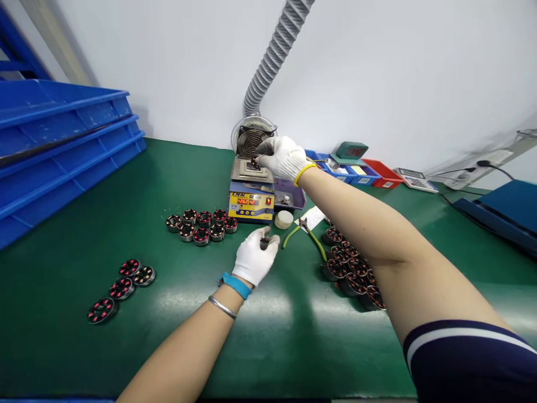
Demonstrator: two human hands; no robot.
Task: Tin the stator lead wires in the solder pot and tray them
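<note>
My right hand (282,159), in a white glove with a yellow cuff, pinches a small dark wound stator (255,162) over the metal top of a blue and yellow solder pot (251,202) with a lit red display. My left hand (257,254), also gloved, hovers over the green table just in front of the pot, fingers curled with thumb and fingertips apart and nothing visible between them. A round pale tin (284,219) and green-handled pliers (304,225) lie to its right. Several stators (201,236) are grouped left of the pot.
More stators stand at the left (121,288) and under my right forearm (356,284). Blue crates (67,145) are stacked far left. Behind the pot are a round fan (250,142) and a grey hose (277,53). Blue bins (363,178) and a red bin (384,176) line the wall.
</note>
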